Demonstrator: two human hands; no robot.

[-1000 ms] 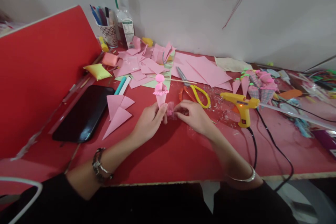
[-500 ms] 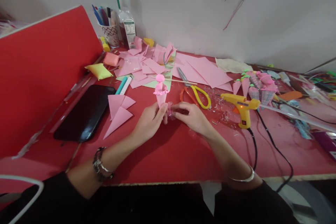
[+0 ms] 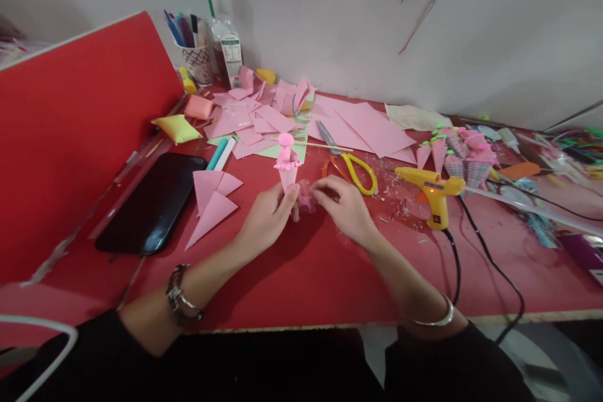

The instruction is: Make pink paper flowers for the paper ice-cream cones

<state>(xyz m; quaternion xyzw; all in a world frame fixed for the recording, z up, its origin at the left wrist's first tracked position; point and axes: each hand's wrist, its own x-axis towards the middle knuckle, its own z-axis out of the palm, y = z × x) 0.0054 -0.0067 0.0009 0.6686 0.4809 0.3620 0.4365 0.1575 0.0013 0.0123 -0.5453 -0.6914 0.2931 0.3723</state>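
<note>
At the bottom of the frame, two forearms in dark sleeves are reaching up over the near edge of the red tabletop [image 3: 301,289], the left wrist wearing a watch, the right a thin bangle. Just above the middle of the frame the left hand [image 3: 266,220] is closing its fingers around the lower tip of a pink paper cone [image 3: 288,166], holding it upright with its frilled top and round pink ball pointing up. The right hand [image 3: 346,204] is sitting just beside it, fingertips pinching a small, sheer pink scrap [image 3: 306,196] that is touching the base of the cone; what exactly the scrap is, I cannot tell.

Left of the hands, folded pink triangles [image 3: 211,198] are lying next to a dark phone [image 3: 151,207]. Right of the hands, a yellow glue gun [image 3: 431,191] is standing on the tabletop with its black cord trailing toward the near edge, and yellow-handled scissors [image 3: 351,163] are lying between it and the cone. Farther up, loose pink paper sheets [image 3: 362,125] and cuttings are spreading across the centre, with a row of finished cones [image 3: 455,151] at the right. In the upper left, a cup of pens [image 3: 195,50] and a clear bottle [image 3: 223,28] are standing against the wall, beside a red divider panel [image 3: 80,125].
</note>
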